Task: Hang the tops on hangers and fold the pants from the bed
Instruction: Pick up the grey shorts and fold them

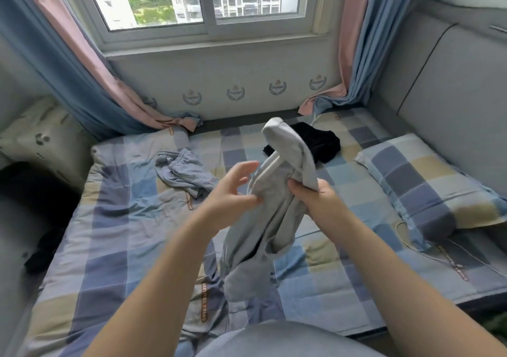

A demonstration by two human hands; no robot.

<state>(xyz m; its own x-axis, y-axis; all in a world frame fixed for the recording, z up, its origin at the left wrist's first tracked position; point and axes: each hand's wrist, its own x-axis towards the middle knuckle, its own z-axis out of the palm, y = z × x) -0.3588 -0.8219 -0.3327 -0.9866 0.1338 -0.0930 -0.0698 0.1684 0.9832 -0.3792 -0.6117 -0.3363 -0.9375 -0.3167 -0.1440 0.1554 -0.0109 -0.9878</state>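
Currently the grey garment (263, 219) is held up over the bed (109, 219), bunched in the right hand (310, 195), whose fingers are clenched round its middle, so its long axis runs steeply from a flopped-over end above the fist down to a loose end dangling low. The left hand (233, 189) sits just beside it on the left, fingers spread and released, tips barely touching the cloth, so it seems best placed to take a second hold. Blue-grey pants (183, 170) and a black garment (318, 142) lie crumpled farther back.
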